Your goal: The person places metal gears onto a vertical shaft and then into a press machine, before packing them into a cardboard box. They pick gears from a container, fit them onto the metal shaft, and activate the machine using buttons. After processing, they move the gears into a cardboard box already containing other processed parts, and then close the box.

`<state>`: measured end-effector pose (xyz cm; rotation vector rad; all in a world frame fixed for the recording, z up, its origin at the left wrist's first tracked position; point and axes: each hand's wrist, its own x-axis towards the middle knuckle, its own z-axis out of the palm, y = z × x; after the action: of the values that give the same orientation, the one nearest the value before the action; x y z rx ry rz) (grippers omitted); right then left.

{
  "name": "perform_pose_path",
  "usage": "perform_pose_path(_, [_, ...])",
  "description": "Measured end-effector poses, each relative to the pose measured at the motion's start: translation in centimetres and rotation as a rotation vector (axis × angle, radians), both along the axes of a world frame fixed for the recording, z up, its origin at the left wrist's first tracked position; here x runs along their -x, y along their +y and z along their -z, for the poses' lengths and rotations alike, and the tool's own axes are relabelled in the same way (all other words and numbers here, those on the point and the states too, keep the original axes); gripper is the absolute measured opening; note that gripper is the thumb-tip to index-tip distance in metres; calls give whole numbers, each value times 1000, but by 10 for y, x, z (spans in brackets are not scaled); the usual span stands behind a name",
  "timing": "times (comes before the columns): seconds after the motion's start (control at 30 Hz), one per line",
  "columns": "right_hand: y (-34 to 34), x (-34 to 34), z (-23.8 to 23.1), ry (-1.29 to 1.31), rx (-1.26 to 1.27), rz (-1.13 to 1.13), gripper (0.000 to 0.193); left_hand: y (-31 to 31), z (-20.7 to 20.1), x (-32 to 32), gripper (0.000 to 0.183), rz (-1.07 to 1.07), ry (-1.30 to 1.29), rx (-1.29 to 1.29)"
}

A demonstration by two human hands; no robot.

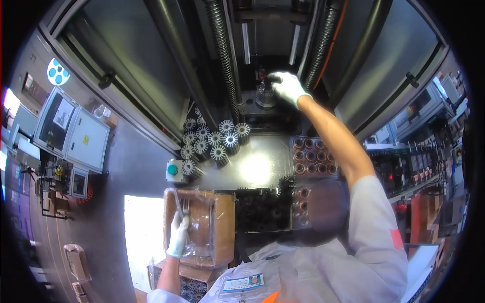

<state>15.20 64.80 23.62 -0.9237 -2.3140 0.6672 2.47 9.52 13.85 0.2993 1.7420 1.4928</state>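
My right hand (289, 88), in a white glove with darkened fingertips, reaches far forward into the press. Its fingers are bent together beside the top of a round metal fixture (265, 97); whatever they hold, if anything, is hidden. Low on the left, my gloved left hand (178, 236) is closed round a slim metal rod (177, 203) that points away from me. The rod and hand are above an open cardboard box (225, 227) lined with clear plastic. Slotted metal rotor cores (218, 152) stand in a cluster on the left of the metal table (257, 164).
A green push button (173, 169) sits on a small box at the table's left edge. Copper-coloured rings fill a clear tray (313, 156) on the right. Dark toothed parts lie in a black bin (262, 212) near me. Vertical columns and a coiled hose (222, 50) flank the press.
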Motion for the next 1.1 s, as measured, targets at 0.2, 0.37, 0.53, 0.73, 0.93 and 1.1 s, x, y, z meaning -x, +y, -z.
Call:
perform_pose_path(0.2, [-43, -23, 12, -144, -433, -40, 40, 144, -47, 2, 32, 140, 435, -50])
perform_pose_path(0.37, [-57, -38, -4, -57, -330, -29, 37, 293, -105, -28, 25, 262, 355, -304])
perform_pose_path(0.53, [-123, -136, 3, 57, -114, -181, 30, 401, -151, -26, 20, 281, 436, -524])
perform_pose_path(0.73, [-184, -289, 15, -172, 50, -20, 25, 483, -184, -30, 16, 194, 422, -678])
perform_pose_path(0.93, [-222, -363, 21, -143, 252, 81, 24, 553, -174, 37, 33, 225, 642, -824])
perform_pose_path(1.1, [-183, -375, 23, -76, 178, 173, 33, 517, -207, -3, 32, 311, 364, -754])
